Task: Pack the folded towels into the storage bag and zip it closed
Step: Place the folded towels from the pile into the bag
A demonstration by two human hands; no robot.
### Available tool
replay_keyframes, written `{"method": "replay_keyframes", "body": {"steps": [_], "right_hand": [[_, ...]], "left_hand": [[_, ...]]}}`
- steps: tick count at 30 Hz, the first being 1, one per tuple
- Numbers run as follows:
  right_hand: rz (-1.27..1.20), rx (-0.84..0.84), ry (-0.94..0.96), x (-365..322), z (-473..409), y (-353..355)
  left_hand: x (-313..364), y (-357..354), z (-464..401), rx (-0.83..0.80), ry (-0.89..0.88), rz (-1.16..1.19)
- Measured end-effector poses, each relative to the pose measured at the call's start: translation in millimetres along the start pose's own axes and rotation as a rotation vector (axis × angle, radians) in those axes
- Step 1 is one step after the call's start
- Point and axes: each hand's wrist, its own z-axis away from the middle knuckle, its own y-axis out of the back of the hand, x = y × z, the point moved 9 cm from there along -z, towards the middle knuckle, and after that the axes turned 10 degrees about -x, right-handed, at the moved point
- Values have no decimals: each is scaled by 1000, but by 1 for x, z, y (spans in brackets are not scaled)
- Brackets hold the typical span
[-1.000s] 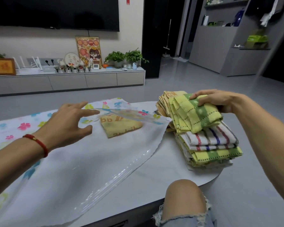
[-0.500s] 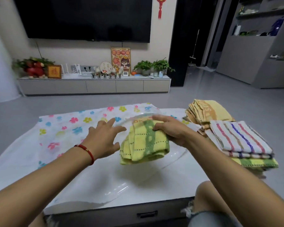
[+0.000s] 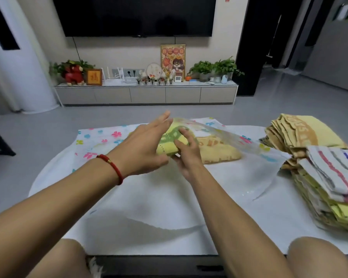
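Observation:
A clear storage bag [image 3: 239, 173] with a flower-printed back lies flat on the white table [image 3: 169, 237]. Inside it, a folded yellow towel [image 3: 219, 151] rests near the far end. My right hand [image 3: 186, 155] holds a folded yellow-and-green towel [image 3: 169, 141] at the bag's mouth, partly under the lifted clear flap. My left hand [image 3: 147, 145], fingers spread, lies against the left side of that towel and the flap. A stack of folded towels [image 3: 319, 177] stands at the table's right edge, yellow ones behind and a striped one on top.
My two knees [image 3: 319, 257] show below the table's near edge. A grey floor separates the table from a low TV cabinet [image 3: 147, 95] with plants and ornaments. A white column [image 3: 22, 77] stands at the left.
My right hand has carried the yellow-and-green towel from the stack over to the bag and pushed it farther under the flap. My left hand has moved in against the towel.

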Motion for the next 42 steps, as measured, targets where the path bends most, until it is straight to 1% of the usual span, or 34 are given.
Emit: {"method": "replay_keyframes", "body": {"steps": [2, 4, 5, 6, 8, 10, 12, 15, 16, 17, 18, 21, 22, 23, 26, 29, 31, 34, 35, 36, 37, 38, 40, 41, 42], "right_hand": [[-10, 61, -70, 31, -12, 5], [166, 133, -198, 72, -12, 19], [282, 182, -225, 85, -11, 26], [360, 227, -214, 92, -10, 31], [418, 301, -133, 95, -9, 31], [469, 375, -70, 93, -13, 27], [479, 390, -43, 90, -24, 25], [403, 266, -132, 75, -38, 26], [411, 230, -176, 67, -36, 33], [471, 223, -201, 58, -31, 45], [569, 255, -211, 46, -23, 64], [905, 489, -197, 10, -1, 128], [963, 524, -200, 3, 0, 144], [996, 518, -226, -2, -3, 155], [1097, 371, -342, -16, -24, 167], [1228, 255, -362, -34, -20, 166], [1310, 207, -343, -45, 4, 164], [1414, 82, -358, -59, 58, 162], [1467, 70, -329, -71, 77, 164], [1512, 96, -271, -90, 96, 170], [1560, 165, -193, -114, 116, 177], [1617, 272, -110, -143, 135, 187], [1703, 539, 22, -203, 170, 220], [1749, 658, 40, -227, 184, 240], [1811, 754, 10, -247, 195, 260]], "left_hand": [[1, 4, -1, 18, -10, 9], [-2, 4, 0, 23, -6, 17], [-4, 3, 1, 23, 0, 16], [-5, 2, 1, 19, 4, 14], [-7, 0, 2, 12, 1, 11], [-8, -2, 5, 6, 0, 21], [-7, -4, 8, -1, -3, 32], [-6, -6, 11, -16, 11, 55], [-5, -6, 11, -20, 15, 62], [-3, -6, 10, -17, 15, 64], [-2, -5, 8, -11, 16, 63], [0, -2, 3, 3, 37, 65], [0, -3, 1, 5, 46, 68], [0, -3, 0, 4, 51, 71], [1, -8, -2, -20, 51, 76], [4, -12, -3, -23, 47, 82], [7, -14, -4, -7, 35, 87], [15, -22, -7, 3, 17, 90], [17, -26, -8, 1, 13, 95], [20, -29, -9, -5, 7, 93], [21, -34, -10, -10, 3, 83], [22, -38, -11, -12, 5, 72], [21, -44, -9, -4, 23, 50], [20, -47, -8, -1, 33, 37], [19, -49, -7, -2, 42, 27]]}}
